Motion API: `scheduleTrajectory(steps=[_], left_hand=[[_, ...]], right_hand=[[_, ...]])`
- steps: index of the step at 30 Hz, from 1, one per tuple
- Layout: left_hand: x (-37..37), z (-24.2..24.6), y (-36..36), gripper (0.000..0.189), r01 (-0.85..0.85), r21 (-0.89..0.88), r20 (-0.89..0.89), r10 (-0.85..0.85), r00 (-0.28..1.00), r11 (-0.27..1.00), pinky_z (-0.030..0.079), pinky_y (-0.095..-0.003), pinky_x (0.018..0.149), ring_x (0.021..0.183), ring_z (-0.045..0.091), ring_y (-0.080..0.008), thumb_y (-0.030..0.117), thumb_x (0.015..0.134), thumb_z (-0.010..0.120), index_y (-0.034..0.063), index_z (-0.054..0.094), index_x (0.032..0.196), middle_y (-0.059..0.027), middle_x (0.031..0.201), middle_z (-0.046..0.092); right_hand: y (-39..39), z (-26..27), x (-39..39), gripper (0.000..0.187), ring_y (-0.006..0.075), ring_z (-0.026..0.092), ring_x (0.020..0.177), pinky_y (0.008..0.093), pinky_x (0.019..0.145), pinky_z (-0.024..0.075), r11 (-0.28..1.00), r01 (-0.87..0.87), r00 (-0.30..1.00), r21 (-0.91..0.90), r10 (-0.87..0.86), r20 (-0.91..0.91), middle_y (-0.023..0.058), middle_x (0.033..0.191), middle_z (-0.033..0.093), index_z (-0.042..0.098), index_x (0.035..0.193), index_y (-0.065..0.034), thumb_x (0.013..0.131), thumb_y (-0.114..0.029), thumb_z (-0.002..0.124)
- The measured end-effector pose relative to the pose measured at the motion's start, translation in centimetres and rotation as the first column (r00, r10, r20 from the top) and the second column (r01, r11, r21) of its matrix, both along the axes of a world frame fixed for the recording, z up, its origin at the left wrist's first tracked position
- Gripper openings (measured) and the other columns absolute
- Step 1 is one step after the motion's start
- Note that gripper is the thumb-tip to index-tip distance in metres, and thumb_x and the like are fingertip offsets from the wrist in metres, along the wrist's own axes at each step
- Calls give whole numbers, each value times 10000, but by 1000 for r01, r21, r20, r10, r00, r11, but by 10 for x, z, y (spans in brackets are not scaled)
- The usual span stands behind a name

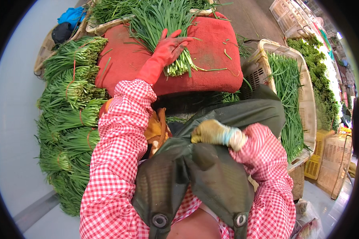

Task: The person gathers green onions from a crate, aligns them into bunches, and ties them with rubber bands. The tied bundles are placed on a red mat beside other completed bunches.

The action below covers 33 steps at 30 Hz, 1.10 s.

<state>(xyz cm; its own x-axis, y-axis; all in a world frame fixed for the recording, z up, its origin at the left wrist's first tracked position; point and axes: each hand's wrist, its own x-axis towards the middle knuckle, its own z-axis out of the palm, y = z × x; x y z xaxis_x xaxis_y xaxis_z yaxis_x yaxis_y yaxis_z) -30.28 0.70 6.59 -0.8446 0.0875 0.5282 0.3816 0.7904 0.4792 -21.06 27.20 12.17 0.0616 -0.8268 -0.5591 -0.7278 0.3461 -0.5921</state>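
My left hand (167,50), in a red rubber glove, lies with fingers spread across a loose bunch of garlic chives (170,21). The bunch rests on a red cloth-covered pad (209,56), its pale cut ends toward me and its leaves pointing away. My right hand (209,132) wears a yellowish work glove and is curled into a fist above my lap, over the dark green waders (221,167). It is slightly blurred, and nothing shows sticking out of it.
Banded chive bundles (77,116) are stacked along my left. A plastic crate (309,119) of loose chives stands at my right, with yellow crates (315,155) beyond. Another crate (107,28) with chives is behind the pad. Cut leaf scraps (227,54) lie on the cloth.
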Motion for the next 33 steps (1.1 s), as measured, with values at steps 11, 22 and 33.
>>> scheduleTrajectory(steps=[11, 22, 33], left_hand=[[6, -5, 4, 248, -112, -79, -83, 106, 991, 991, 85, -481, 1060, 1195, 436, -238, 255, 874, 495, 267, 595, 1100, 10, 935, 657], [18, -4, -10, 344, -5, 208, 52, -6, 999, 978, -36, -493, 1066, 1262, 354, -229, 72, 784, 507, 254, 630, 1049, 72, 969, 655], [18, -7, -4, 367, -95, 120, -4, 96, 995, 988, 5, -555, 1045, 1247, 372, -227, 167, 785, 502, 304, 596, 1112, 73, 1116, 602]], right_hand=[[-82, -54, -60, 455, 82, 445, 503, 222, 467, 333, 368, 923, 358, -110, -719, 596, -10, 566, 510, 574, 709, -71, 882, -470, 440], [-31, -50, -91, 269, 308, 613, 787, 401, 695, 479, 318, 445, 487, -837, -870, -72, 170, 897, 626, 643, 946, -101, 778, -302, 581], [46, 68, -35, 151, 72, 529, 503, 238, 462, 417, 889, 448, 816, 91, -449, 364, 30, 609, 603, 693, 887, -107, 807, -203, 608]])
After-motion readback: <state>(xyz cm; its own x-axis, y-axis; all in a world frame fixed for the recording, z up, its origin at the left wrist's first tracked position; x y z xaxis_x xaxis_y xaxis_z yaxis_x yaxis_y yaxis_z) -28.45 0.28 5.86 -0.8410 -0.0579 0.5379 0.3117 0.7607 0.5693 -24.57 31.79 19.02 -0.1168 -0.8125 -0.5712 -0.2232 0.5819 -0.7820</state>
